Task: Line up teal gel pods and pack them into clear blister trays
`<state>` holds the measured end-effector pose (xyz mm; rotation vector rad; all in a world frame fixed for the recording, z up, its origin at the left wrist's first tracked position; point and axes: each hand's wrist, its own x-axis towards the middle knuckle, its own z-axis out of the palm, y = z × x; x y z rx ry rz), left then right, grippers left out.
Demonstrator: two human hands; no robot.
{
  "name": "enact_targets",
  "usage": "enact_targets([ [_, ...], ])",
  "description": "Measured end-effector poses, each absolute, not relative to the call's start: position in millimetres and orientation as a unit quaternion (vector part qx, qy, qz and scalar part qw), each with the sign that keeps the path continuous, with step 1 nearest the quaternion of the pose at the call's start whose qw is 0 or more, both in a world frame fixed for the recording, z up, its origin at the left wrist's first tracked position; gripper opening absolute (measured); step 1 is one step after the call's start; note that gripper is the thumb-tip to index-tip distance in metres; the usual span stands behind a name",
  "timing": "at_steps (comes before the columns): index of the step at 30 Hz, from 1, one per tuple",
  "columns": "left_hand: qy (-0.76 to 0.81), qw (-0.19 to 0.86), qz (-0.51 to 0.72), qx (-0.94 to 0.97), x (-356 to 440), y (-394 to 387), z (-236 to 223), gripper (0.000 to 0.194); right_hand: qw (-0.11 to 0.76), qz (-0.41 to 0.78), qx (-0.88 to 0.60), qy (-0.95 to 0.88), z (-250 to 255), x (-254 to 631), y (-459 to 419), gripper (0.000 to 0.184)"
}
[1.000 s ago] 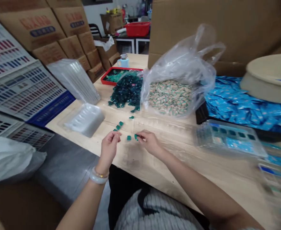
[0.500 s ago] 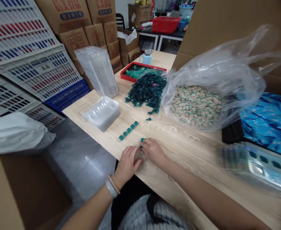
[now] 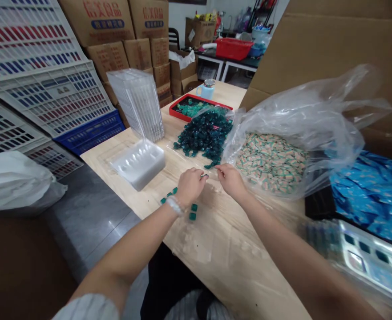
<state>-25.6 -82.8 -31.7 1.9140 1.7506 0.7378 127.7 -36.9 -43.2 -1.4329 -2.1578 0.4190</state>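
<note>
My left hand (image 3: pixel 191 186) reaches over the table, thumb and fingers pinched around a small dark green piece (image 3: pixel 205 175). To its right, my right hand (image 3: pixel 232 181) has its fingers drawn together at the front edge of the pile of dark green pieces (image 3: pixel 204 131); what is in its fingertips is too small to make out. Two green square pieces (image 3: pixel 193 212) lie one behind the other below my left wrist. A slanting row of green squares (image 3: pixel 169 194) is partly covered by my left hand.
A stack of clear plastic trays (image 3: pixel 139 166) and upright trays (image 3: pixel 137 104) stand left. Behind are a red tray (image 3: pixel 174 111) and a blue mug (image 3: pixel 207 91). A clear bag of small patterned packets (image 3: pixel 272 160) sits right, near blue packets (image 3: pixel 359 191) and a filled tray (image 3: pixel 365 253).
Both hands have moved forward, away from the table's near edge, to the front of the green pile. Two green squares now show where the hands were. The left hand now pinches a piece.
</note>
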Motion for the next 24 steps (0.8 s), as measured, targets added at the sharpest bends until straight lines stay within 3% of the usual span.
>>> enact_targets([
  [6,0.67,0.349,0.229,0.614,0.6,-30.7,-48.9,0.014,0.286,0.191,-0.543,-0.766,-58.0,119.2,-16.9,0.022],
  [8,0.633,0.42,0.253,0.599,-6.2,-33.6,-48.0,0.014,0.344,0.291,-0.543,-0.709,-58.9,122.2,-26.0,0.02],
  [12,0.454,0.662,0.408,0.436,-17.1,-53.8,-36.0,0.022,0.415,0.588,-0.446,-0.532,-49.2,124.0,-49.5,0.021],
  [14,0.401,0.711,0.444,0.369,-15.8,-66.5,-30.3,0.029,0.433,0.645,-0.408,-0.479,-42.9,123.2,-60.8,0.021],
  [19,0.379,0.73,0.449,0.348,-3.8,-92.0,-23.6,0.029,0.437,0.638,-0.407,-0.486,-34.8,125.0,-82.9,0.015],
  [24,0.416,0.701,0.461,0.351,1.1,-109.2,-18.3,0.03,0.45,0.494,-0.475,-0.573,-32.5,129.8,-100.5,0.012],
])
